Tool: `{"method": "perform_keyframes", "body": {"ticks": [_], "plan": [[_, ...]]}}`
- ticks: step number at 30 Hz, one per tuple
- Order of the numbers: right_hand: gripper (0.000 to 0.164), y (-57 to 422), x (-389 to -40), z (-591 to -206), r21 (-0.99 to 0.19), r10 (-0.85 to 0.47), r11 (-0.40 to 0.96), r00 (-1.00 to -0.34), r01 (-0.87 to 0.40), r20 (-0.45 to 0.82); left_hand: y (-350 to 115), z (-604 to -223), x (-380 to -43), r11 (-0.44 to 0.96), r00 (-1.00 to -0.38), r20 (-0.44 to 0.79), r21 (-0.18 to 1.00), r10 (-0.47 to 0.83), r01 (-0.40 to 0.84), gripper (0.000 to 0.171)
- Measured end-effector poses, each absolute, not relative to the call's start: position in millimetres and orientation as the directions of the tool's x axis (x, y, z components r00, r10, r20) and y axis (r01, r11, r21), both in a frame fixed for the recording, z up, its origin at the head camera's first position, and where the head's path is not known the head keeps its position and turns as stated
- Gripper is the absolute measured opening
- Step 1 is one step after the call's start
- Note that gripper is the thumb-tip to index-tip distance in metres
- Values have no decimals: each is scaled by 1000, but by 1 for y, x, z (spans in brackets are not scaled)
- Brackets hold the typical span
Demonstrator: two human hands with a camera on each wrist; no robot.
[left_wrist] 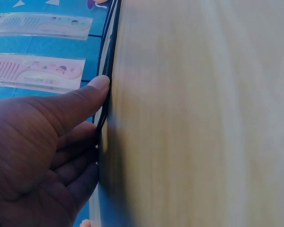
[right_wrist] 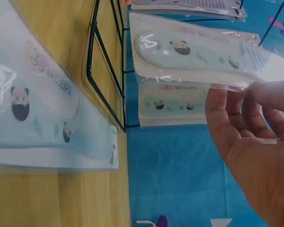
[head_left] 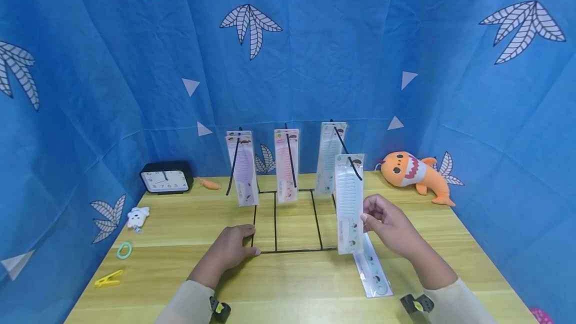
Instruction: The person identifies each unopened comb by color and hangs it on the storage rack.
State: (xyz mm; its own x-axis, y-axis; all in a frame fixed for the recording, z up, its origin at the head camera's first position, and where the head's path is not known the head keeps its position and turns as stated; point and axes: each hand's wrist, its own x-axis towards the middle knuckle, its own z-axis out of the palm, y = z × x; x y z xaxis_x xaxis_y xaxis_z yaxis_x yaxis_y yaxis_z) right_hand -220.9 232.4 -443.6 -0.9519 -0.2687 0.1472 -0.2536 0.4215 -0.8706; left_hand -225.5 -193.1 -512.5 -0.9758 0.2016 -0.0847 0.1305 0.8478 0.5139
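My right hand (head_left: pixel 384 221) pinches the edge of a packaged pale green comb (head_left: pixel 348 199), with thumb and fingertips on its plastic sleeve in the right wrist view. The top of this package hangs on the front end of a black hook of the wire rack (head_left: pixel 292 251). Behind it another pale green comb (head_left: pixel 328 156) hangs further back. At the rack's front left corner, my left hand (head_left: pixel 231 249) grips the base wire, thumb on the bar. A packaged purple comb (head_left: pixel 244 169) and a pink comb (head_left: pixel 286 164) hang from the other hooks.
One more packaged comb (head_left: pixel 378 276) lies on the table below the right hand. A black clock (head_left: pixel 165 178), a small carrot (head_left: pixel 210 184), a white plush charm (head_left: pixel 137 217), a green ring (head_left: pixel 124 250) and a yellow clip (head_left: pixel 109 279) sit left. An orange plush shark (head_left: pixel 416 174) lies back right.
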Motion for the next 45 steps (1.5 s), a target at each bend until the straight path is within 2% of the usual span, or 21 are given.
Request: {"method": "perform_keyframes", "body": {"ticks": [9,22,38,45], "plan": [[14,215,-236,-436,-871,-197,440,-970,-218,144,-193,-514,-226,850,-976,-75,509,203,137,63],[14,192,-276,-438,-902,-150,386,-978,-191,143,-193,-513,-225,849,-977,-78,512,197,130,62],[16,189,-310,-445,-905,-84,415,-994,-98,69,-192,-512,-225,854,-976,-75,502,203,139,62],[18,187,-321,-449,-916,-67,387,-994,-103,84,-192,-512,-226,855,-976,-82,502,200,133,61]]}}
